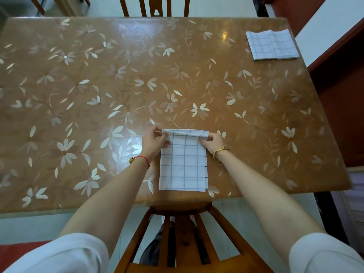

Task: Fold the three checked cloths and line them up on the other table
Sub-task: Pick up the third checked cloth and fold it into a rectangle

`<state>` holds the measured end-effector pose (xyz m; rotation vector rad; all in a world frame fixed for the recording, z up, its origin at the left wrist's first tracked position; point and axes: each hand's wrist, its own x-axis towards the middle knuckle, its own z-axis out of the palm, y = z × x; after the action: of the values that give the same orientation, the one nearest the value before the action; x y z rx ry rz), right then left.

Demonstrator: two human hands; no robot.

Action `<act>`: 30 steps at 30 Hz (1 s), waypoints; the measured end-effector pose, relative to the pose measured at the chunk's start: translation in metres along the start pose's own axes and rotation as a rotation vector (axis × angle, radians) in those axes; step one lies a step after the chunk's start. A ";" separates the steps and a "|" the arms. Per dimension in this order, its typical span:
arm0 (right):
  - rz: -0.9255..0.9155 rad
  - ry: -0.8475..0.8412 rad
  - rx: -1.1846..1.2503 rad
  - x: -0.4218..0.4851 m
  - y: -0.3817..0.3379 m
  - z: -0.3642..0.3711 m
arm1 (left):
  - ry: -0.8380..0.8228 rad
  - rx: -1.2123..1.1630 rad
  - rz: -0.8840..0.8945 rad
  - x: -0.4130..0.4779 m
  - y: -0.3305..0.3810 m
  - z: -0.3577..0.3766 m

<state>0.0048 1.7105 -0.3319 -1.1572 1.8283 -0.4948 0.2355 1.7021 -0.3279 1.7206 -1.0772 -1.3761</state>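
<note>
A white cloth with thin blue checks lies as a narrow folded strip near the front edge of the brown flowered table. My left hand pinches its far left corner and my right hand pinches its far right corner; the far end is lifted and curled toward me. A second checked cloth lies folded flat at the table's far right corner.
A wooden chair back stands between me and the table's front edge. Another chair is pushed in at the far side. Dark red furniture runs along the right of the table.
</note>
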 end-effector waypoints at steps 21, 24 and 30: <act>0.337 -0.166 0.603 -0.029 -0.022 0.008 | -0.116 -0.349 -0.188 -0.032 -0.017 -0.046; 0.268 -0.071 0.429 -0.026 -0.015 0.013 | -0.129 -0.240 -0.143 -0.042 -0.017 -0.047; 0.130 -0.021 0.192 -0.036 -0.013 0.015 | 0.076 -0.429 -0.296 -0.052 -0.026 -0.037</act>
<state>0.0301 1.7377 -0.3136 -0.9050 1.7815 -0.5672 0.2714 1.7606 -0.3207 1.6312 -0.4490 -1.5712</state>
